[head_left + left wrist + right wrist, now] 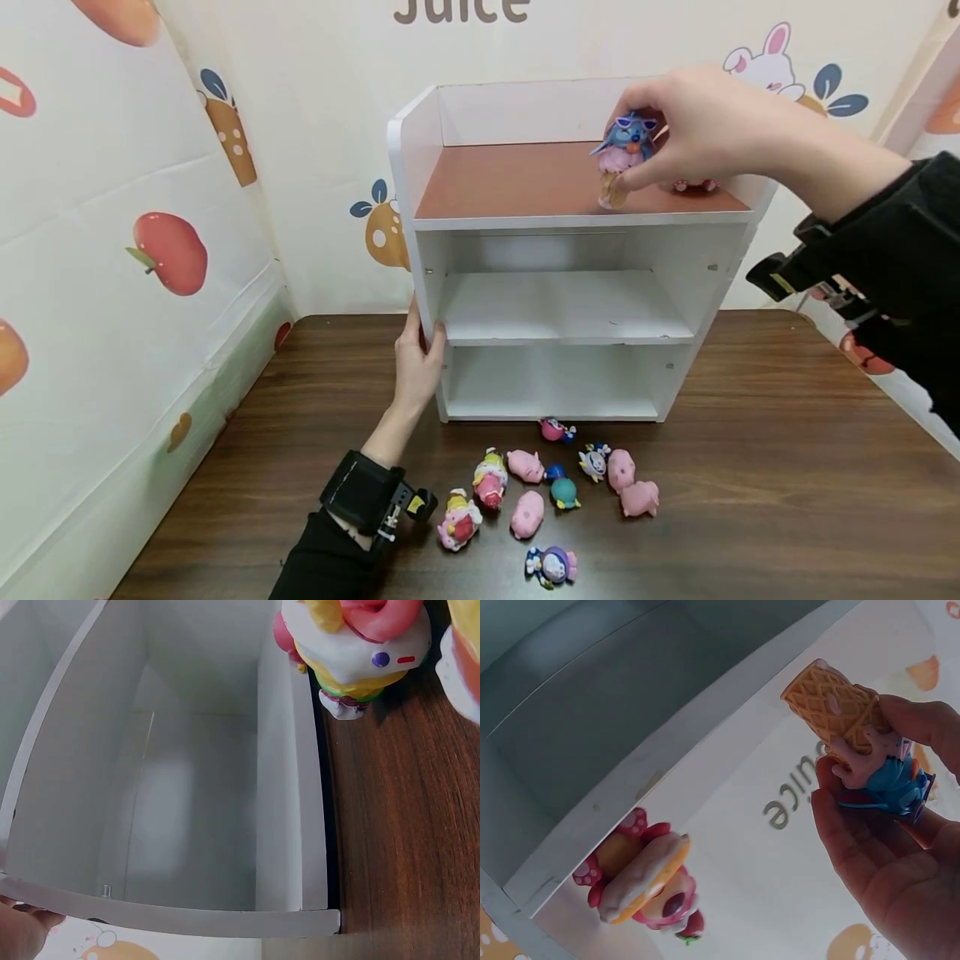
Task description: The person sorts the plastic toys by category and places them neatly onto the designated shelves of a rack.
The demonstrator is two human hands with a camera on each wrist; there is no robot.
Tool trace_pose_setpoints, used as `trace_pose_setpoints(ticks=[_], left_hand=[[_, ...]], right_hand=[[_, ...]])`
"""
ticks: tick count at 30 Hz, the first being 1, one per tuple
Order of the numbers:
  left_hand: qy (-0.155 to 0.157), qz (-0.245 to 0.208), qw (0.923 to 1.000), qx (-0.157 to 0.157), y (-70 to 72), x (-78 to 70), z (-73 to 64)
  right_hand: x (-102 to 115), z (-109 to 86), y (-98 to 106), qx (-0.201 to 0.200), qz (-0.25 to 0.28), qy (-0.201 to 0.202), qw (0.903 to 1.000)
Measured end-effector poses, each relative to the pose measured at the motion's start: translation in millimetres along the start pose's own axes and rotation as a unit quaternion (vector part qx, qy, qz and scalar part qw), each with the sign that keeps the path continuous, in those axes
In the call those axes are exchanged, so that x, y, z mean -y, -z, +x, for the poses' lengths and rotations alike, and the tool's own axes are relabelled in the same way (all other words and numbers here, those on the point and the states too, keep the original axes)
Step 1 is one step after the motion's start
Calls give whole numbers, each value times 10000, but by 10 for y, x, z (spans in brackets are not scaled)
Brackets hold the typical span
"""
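White-iced doughnut [643, 879] shows only in right-wrist view, while right hand [693, 125] pinches figurine [628, 150], left hand [420, 367] seemingly grips shelf [566, 305].

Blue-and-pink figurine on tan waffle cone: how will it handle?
The figurine looks moulded, so probably stiff. Its top bulges past the cone, so may tip if pushed. Fingertip hold by the right hand suggests lightness.

Glossy plastic figurine [624, 157], smooth shelf unit [566, 304], wood-grained tabletop [750, 467]

One white cabinet [562, 308] and twelve toy figurines [628, 148], four being pink pigs [527, 514].
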State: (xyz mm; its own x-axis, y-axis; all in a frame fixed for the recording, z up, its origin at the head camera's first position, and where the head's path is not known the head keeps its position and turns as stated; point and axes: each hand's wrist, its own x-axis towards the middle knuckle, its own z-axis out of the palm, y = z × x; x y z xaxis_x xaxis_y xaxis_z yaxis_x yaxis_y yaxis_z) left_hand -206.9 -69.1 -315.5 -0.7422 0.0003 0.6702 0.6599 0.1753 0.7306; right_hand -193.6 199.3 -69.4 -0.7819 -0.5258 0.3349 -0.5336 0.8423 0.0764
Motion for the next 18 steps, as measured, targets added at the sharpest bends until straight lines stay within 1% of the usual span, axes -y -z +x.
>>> trace_pose_setpoints(ticks=[5, 12, 18], left_hand=[[13, 15, 10000, 15, -22, 14, -4], [-103, -19, 9999, 28, -46, 27, 0], [-111, -20, 9999, -6, -49, 23, 6]], right_hand=[[-62, 78, 4, 115, -115, -312, 9994], [-140, 162, -44, 262, -226, -508, 9981], [-197, 222, -66, 424, -58, -653, 9970]])
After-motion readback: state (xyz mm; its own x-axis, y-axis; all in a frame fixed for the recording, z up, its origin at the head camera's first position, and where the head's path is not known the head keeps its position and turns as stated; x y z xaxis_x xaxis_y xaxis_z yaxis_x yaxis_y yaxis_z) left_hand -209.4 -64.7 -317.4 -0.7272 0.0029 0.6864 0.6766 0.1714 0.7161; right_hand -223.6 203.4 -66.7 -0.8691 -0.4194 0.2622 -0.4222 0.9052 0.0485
